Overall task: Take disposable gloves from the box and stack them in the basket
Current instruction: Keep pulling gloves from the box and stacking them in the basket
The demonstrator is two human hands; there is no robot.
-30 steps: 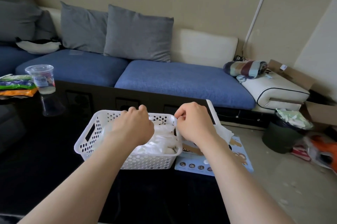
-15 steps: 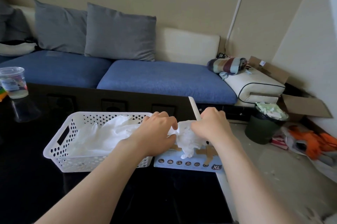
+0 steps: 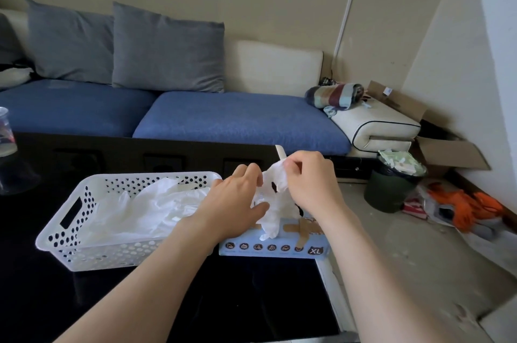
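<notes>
While the right hand [image 3: 307,183] pinches the glove [image 3: 272,203] above the box [image 3: 279,246], the left hand [image 3: 237,203] — fingers [image 3: 250,173] nearly straight, touching its side — should smooth it before laying it flat in the basket [image 3: 70,245].

**Item 1.** "XL", pale letters on a dark badge, at the right end of the front face of the light-blue cardboard glove box [image 3: 279,248], below the fingers [image 3: 292,168] of the right hand [image 3: 310,186].

**Item 2.** A row of small round dark signs on the same face, left of the badge. No wording legible.

**Item 3.** White sticker on the brown cardboard carton [image 3: 398,101], far right of the fingers. Print too small to read.
</notes>
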